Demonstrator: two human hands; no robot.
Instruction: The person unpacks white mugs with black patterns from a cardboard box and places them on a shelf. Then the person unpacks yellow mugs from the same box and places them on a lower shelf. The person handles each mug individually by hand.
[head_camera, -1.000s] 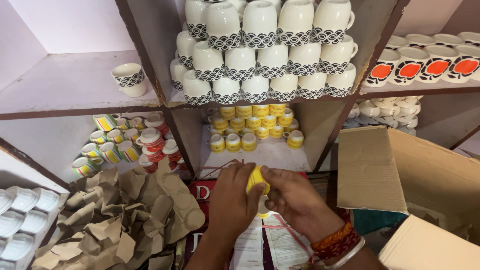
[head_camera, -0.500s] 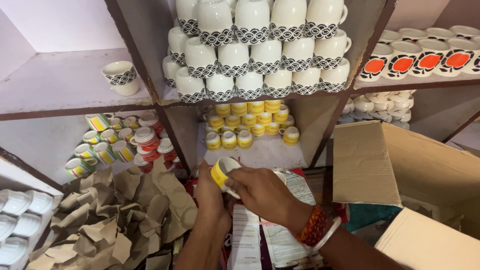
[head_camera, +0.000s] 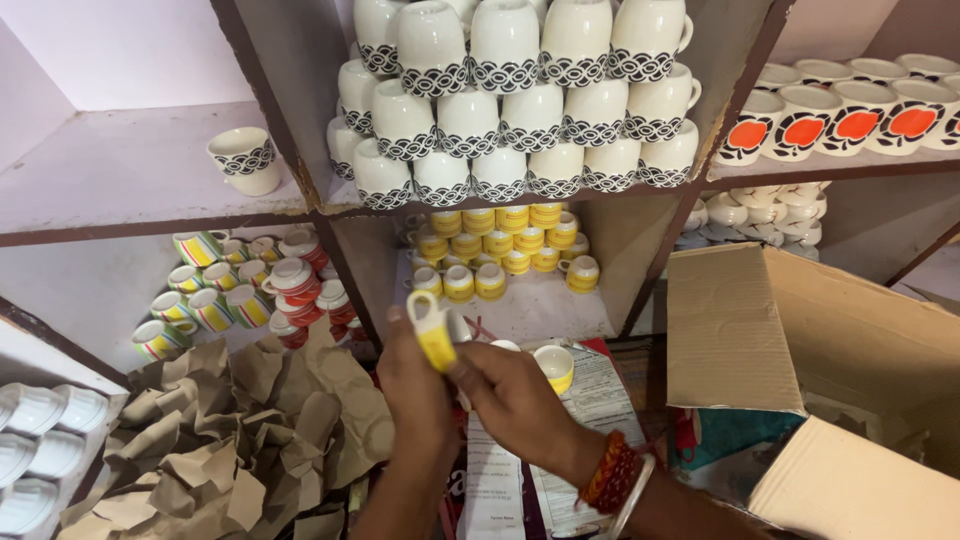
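Dark wooden shelf rack (head_camera: 300, 215) carries stacked white mugs with black patterned bands (head_camera: 520, 90); small yellow-and-white ceramic cups (head_camera: 500, 250) sit on the lower shelf. Step looks like handling one small yellow-and-white cup (head_camera: 432, 330), held midair below that shelf's front edge. Left hand (head_camera: 415, 385) and right hand (head_camera: 510, 400), grips both pinching it. Cup tilted, mouth up-left, long axis diagonal. Next move likely needs a steady reorienting.

Held cup (head_camera: 433, 330): yellow with white rim. Stacked mugs (head_camera: 520, 95), upper centre: white, black looped band. Small cups (head_camera: 500, 245), centre shelf: yellow and white. Cups (head_camera: 850, 120), upper right: white, orange petal motif outlined black. Cups (head_camera: 205, 300), left: multicoloured stripes. Crumpled paper (head_camera: 230, 440), lower left: brown. Wrist bangles (head_camera: 612, 475): red-orange, plus silver.
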